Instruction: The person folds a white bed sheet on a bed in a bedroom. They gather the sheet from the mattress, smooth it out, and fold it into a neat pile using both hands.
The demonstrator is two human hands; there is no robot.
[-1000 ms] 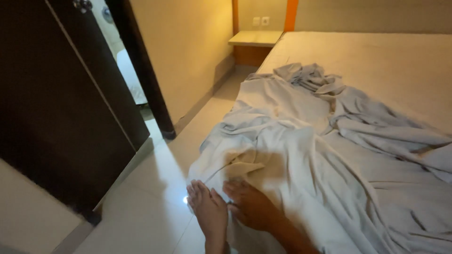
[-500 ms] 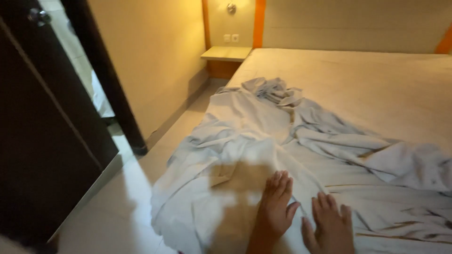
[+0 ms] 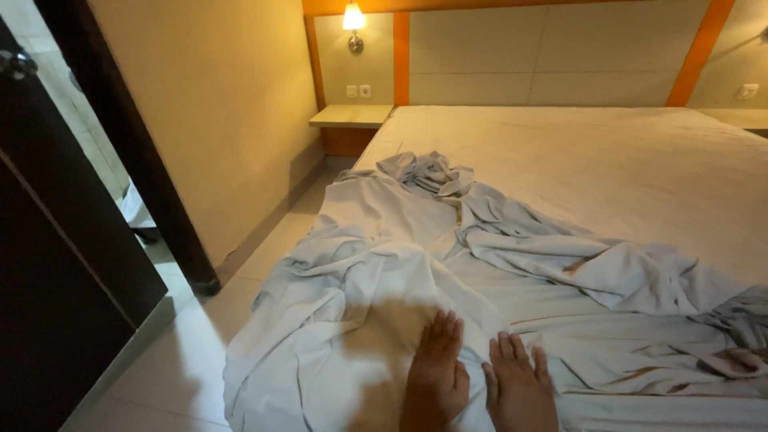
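1. A lit wall lamp (image 3: pixel 353 19) hangs above the small bedside shelf (image 3: pixel 352 116).
2. Left of the shelf runs a yellow wall (image 3: pixel 216 112).
3. Pale floor tiles (image 3: pixel 172 360) lie below.
4. A dark door (image 3: pixel 56 272) stands far left.

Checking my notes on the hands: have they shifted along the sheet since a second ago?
Yes. Both hands, left and right, lay by the sheet's floor-side edge; now they rest flat further in, toward the bed's middle.
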